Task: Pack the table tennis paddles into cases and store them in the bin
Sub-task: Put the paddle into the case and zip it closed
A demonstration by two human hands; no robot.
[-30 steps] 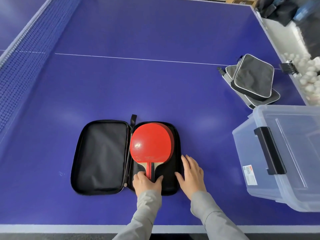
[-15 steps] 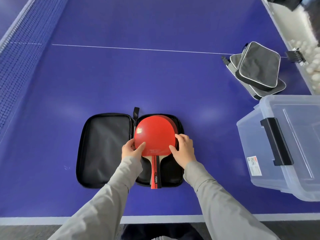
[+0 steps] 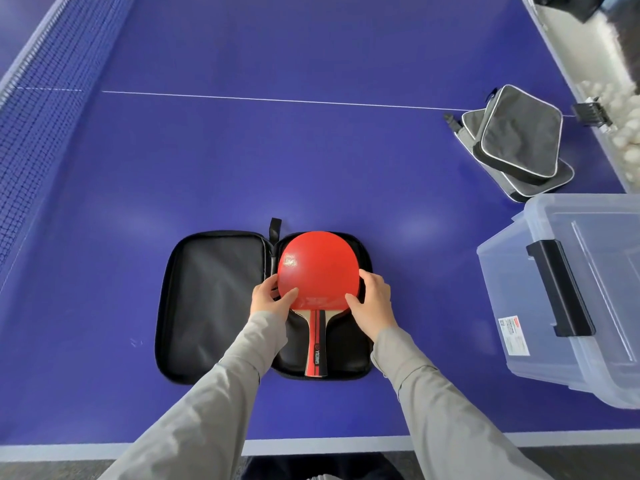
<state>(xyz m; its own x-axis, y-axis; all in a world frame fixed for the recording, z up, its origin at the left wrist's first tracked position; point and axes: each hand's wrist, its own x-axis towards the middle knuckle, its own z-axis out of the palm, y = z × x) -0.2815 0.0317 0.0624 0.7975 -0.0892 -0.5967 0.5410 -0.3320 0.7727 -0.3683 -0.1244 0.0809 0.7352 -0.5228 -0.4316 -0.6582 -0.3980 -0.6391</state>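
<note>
A red paddle (image 3: 317,268) lies in the right half of an open black case (image 3: 211,303) on the blue table, handle toward me. A second red blade edge shows under it. My left hand (image 3: 272,297) grips the blade's lower left edge, thumb on top. My right hand (image 3: 372,301) holds the lower right edge the same way. The clear plastic bin (image 3: 585,292) stands at the right with its lid on.
Two closed grey-black cases (image 3: 517,140) are stacked at the far right. Behind them is a container of white balls (image 3: 627,133). The net (image 3: 31,109) runs along the left. The table's near edge (image 3: 311,445) is just below my arms.
My left hand has left the handle and my right hand the case; both now hold the blade's sides. The view has shifted forward a little.
</note>
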